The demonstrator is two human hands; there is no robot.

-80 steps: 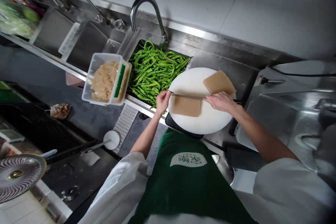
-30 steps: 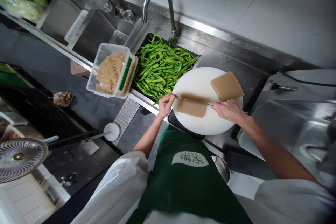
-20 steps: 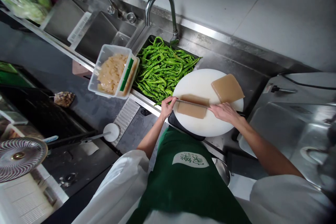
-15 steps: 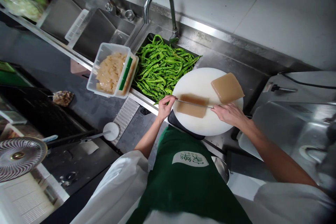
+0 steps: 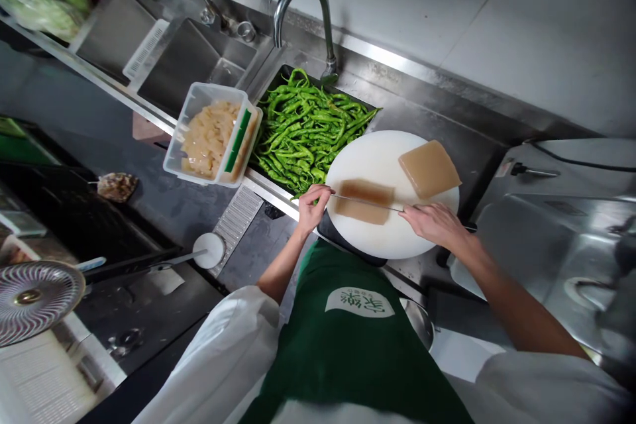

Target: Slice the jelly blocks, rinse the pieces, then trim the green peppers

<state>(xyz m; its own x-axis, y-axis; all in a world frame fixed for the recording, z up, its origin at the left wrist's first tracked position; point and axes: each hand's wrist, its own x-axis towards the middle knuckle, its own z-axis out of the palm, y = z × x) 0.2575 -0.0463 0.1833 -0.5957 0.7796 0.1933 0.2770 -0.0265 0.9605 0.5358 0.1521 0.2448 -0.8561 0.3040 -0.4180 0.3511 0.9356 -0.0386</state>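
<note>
The person in the green apron stands over a round white cutting board (image 5: 377,156) with a long knife (image 5: 365,202) laid lengthwise across a brownish, jelly-like slab (image 5: 365,214). The slab sits at the board's near edge, a little left of its middle. The right hand (image 5: 433,224) is closed round the handle and hides most of it. The left hand (image 5: 312,207) is curled at the board's left edge, its fingertips pinched down on the blade's tip. With the blade resting edge-down along the slab and both ends pressed, this looks to me like the middle of a cut taking a long strip off the slab, though I cannot tell how deep the blade sits. The next move calls for even downward pressure from both hands, so the soft slab parts cleanly and doesn't slide, and then for setting the blade over for a parallel cut. A second slab (image 5: 429,169), uncut, lies askew at the board's far right edge, apart from the knife. Beyond the board's left edge a sink basin is heaped with green chilli peppers (image 5: 303,129). A clear plastic tub (image 5: 211,139) of pale cut strips perches on the sink's rim beside them.
</note>
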